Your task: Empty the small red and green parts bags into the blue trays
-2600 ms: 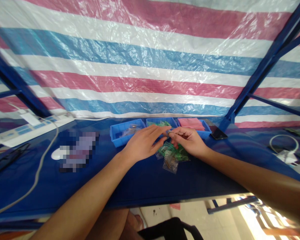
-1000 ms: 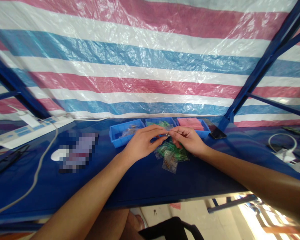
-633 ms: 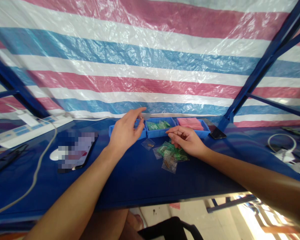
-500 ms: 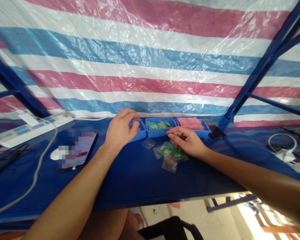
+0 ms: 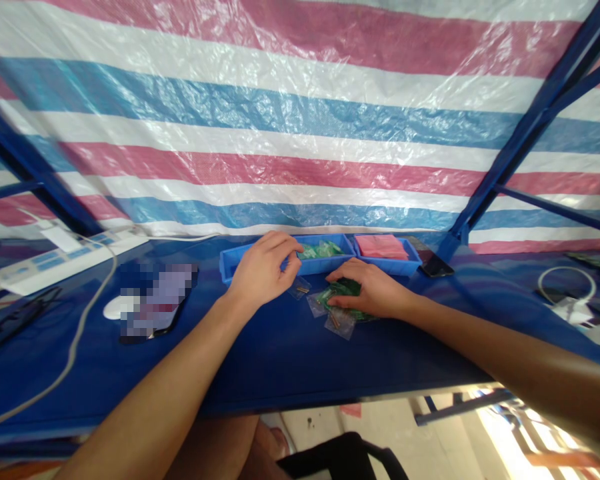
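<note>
My left hand (image 5: 267,268) hovers at the front edge of the left blue bin (image 5: 227,265), its fingers bent and closed; anything between them is too small to make out. To the right, my right hand (image 5: 367,287) is on a pile of green packets (image 5: 337,291), with its fingers curled round some of them. Small clear bags with brass-coloured pieces (image 5: 339,323) lie in front of the pile, and another clear bag (image 5: 301,288) lies between the hands. Green packets (image 5: 323,250) fill the middle bin, and pink sheets (image 5: 381,246) lie in the right bin.
On the left are a phone (image 5: 165,300), a white mouse (image 5: 120,307), a white power strip (image 5: 70,260) and a cable (image 5: 83,327). A dark phone (image 5: 436,265) lies right of the bins. A white cable (image 5: 565,273) sits far right. Striped sheeting hangs behind.
My left hand has moved right and slightly down, away from over the left bin. My right hand has lowered a little to the left, its fingers now around green packets.
</note>
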The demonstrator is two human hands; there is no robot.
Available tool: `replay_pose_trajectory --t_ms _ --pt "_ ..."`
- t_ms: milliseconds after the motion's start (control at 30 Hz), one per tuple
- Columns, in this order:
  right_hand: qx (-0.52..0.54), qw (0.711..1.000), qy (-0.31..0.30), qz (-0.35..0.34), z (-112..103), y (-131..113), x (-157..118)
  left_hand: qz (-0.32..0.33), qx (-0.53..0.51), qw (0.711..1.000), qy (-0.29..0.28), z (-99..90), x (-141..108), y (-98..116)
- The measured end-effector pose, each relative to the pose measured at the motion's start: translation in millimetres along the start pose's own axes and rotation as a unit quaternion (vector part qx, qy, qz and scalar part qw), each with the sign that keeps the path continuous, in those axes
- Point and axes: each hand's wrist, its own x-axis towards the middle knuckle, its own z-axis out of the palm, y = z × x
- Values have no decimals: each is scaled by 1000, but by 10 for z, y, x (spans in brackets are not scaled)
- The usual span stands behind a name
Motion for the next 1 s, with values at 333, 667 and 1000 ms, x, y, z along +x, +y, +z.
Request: replay_pose_trajectory --t_ms 333,667,1000 --pt "29 999 34 18 9 43 2 87 -70 990 -85 117 8 193" --pt "9 999 32 40 62 89 -15 24 -60 984 -166 147 -24 200" --pt "165 972 134 98 39 4 6 -19 -136 977 -164 192 -23 271"
